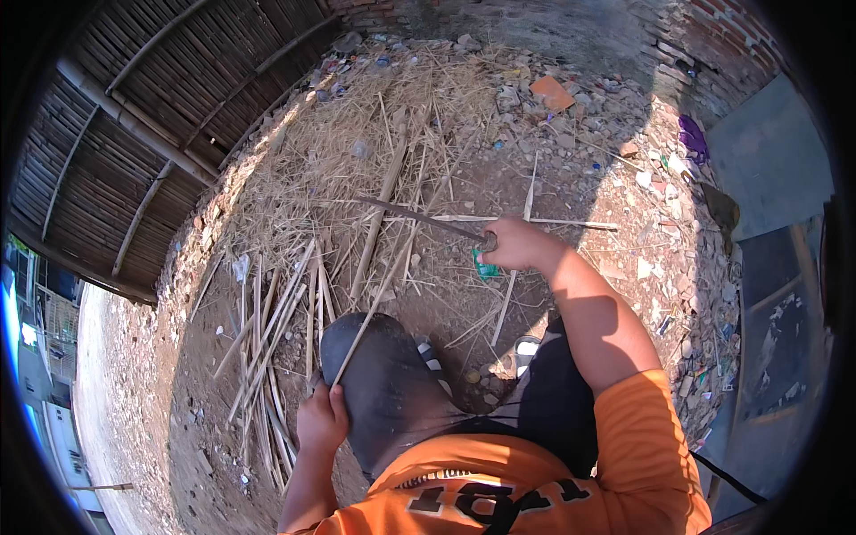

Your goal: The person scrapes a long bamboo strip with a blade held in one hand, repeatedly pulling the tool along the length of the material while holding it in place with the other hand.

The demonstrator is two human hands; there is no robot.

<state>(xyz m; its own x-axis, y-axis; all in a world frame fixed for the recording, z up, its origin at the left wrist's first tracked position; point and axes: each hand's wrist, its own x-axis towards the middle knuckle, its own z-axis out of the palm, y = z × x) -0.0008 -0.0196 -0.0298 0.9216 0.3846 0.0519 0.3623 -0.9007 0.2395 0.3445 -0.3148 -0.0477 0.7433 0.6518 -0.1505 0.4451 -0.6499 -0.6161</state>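
My left hand (322, 416) is closed around the lower end of a long, thin bamboo strip (374, 301), beside my left knee. The strip slants up across that knee towards the straw. In my right hand (518, 246) is a long, dark, narrow blade (421, 217), its tip pointing left; the fingers hide most of its handle. Blade and strip cross in view, but whether they touch I cannot tell. Past my right hand, two pale split strips lie crossed on the dirt, one crosswise (582, 225) and one lengthwise (506, 307). A green wrapper (486, 269) shows just below the fingers.
Several split bamboo strips (267, 361) lie piled left of my knee. A thicker bamboo piece (381, 221) rests on scattered straw (301, 160). Rubble and litter (575, 127) reach the brick wall (568, 40). A bamboo-slat wall (167, 87) stands left, grey panels (772, 160) right.
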